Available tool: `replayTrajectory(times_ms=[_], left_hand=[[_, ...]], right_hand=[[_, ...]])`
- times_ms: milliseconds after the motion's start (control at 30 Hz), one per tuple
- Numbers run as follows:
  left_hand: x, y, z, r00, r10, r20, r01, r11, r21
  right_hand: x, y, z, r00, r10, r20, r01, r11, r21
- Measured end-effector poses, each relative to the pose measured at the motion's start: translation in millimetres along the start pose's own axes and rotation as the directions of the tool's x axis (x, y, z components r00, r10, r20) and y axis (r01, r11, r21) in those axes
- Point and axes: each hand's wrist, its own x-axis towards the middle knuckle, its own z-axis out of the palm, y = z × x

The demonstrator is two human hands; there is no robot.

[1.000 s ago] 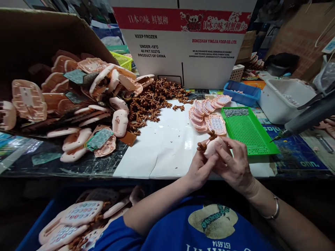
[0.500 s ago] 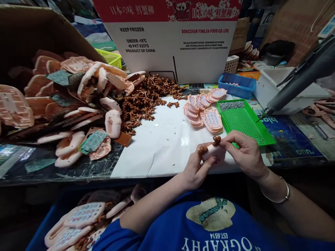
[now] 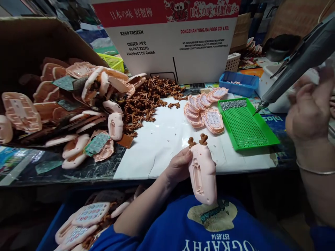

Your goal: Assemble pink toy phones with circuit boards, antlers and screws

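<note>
My left hand (image 3: 180, 162) is closed around the side of a pink plastic toy phone (image 3: 202, 177). The phone stands upright with its back toward me, showing a long battery recess and small screw holes. Two brown antlers (image 3: 203, 139) stick up from its top edge. At the far right my right hand (image 3: 310, 108) is raised, somewhat blurred, thumb and fingers apart. It is beside and below the grey electric screwdriver (image 3: 293, 73), whose bit points down over the green tray (image 3: 246, 129). No grip on the screwdriver is visible.
Screws lie in the green tray's far end. Stacked pink keypad pieces (image 3: 213, 120) sit left of it, a blue bin (image 3: 238, 83) behind. Brown antlers (image 3: 146, 99) are heaped before a white carton (image 3: 178, 52). Pink shells (image 3: 115, 125) spill at left; finished-looking phones (image 3: 90, 213) fill a lower crate.
My right hand has left the antlers and swung right and up to beside the screwdriver. My left hand has lowered the phone and turned its back toward me.
</note>
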Motion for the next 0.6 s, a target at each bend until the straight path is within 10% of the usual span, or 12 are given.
replayTrajectory(times_ms=[167,333,600], left_hand=[[-7,-9,0.7,0.918,-0.326,0.225,0.262,0.925,0.274],[-8,-36,10.5,0.891,-0.343,0.298,0.356,0.934,0.011],[30,-28,39.8,0.987,-0.150,-0.050,0.151,0.988,0.015]], right_hand=[[17,-4,5,0.966,0.139,0.219,-0.179,0.968,0.176],[4,-8,6,0.944,0.101,0.315,-0.162,0.971,0.175],[-26,11,18,0.982,0.184,0.035,-0.184,0.983,0.005]])
